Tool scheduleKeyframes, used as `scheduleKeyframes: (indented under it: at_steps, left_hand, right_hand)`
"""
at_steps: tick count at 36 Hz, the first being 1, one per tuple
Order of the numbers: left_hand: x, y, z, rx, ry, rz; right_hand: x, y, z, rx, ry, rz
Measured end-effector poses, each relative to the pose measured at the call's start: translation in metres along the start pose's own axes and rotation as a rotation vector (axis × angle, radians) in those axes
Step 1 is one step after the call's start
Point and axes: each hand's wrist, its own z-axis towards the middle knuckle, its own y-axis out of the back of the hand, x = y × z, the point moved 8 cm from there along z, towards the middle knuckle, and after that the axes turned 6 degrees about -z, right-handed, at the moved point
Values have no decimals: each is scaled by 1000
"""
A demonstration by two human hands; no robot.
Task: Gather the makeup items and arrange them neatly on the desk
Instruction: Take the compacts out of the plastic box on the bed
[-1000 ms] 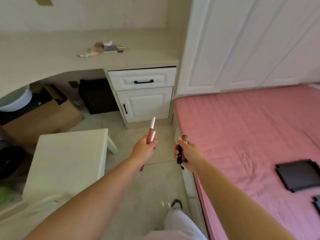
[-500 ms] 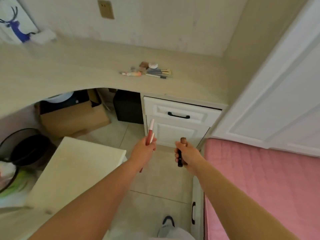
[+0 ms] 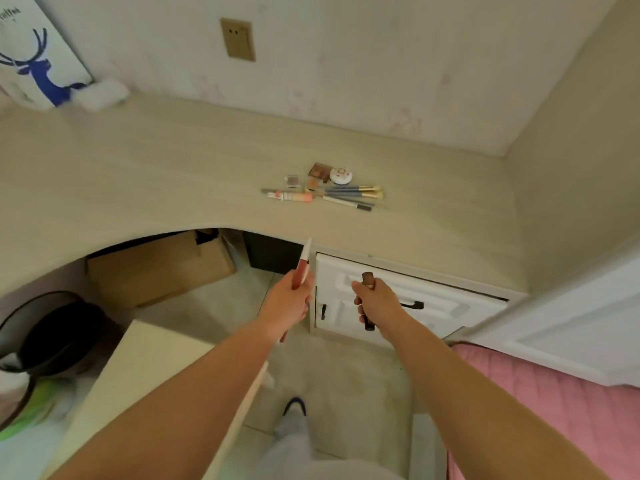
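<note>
A pale wood-grain desk [image 3: 145,174] is curving along the wall. Near its right end a small cluster of makeup items [image 3: 323,187] is lying: brushes [image 3: 353,192] side by side, a round white compact [image 3: 341,176], a pink tube [image 3: 292,196] and small palettes. A deer picture [image 3: 38,60] is standing at the far left, a white cloth [image 3: 104,93] just beside it.

Both your bare forearms reach forward and up from the bottom of the view, converging toward the middle. Your left hand [image 3: 289,304] is closed in a fist, knuckles up, wrapped round a slim red-and-white tube [image 3: 303,266] that sticks out above and below the grip. Your right hand [image 3: 377,303], level with the left and just beside it, is likewise curled tight round a dark stick [image 3: 367,279], thumb side up.
</note>
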Motion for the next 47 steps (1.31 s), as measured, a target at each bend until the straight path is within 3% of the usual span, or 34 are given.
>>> scheduleKeyframes:
  at_steps: [7, 12, 26, 36, 39, 43, 47]
  left_hand:
    - [-51, 44, 91, 8, -18, 311]
    - [-69, 55, 138, 33, 54, 375]
    - [-64, 43, 232, 159, -144, 1098]
    - [-81, 30, 261, 234, -375, 1354]
    - [-86, 30, 269, 258, -458, 1418]
    - [-90, 36, 279, 211, -560, 1527]
    - [-96, 35, 286, 176, -653, 1488]
  right_hand:
    - [50, -12, 65, -135, -21, -53]
    - [75, -21, 95, -83, 36, -210]
    - [128, -36, 197, 22, 335, -865]
    - [150, -39, 234, 16, 488, -1099]
    - [159, -37, 243, -70, 505, -1195]
    - [165, -38, 246, -303, 531, -1247]
    - [170, -42, 243, -406, 580, -1232]
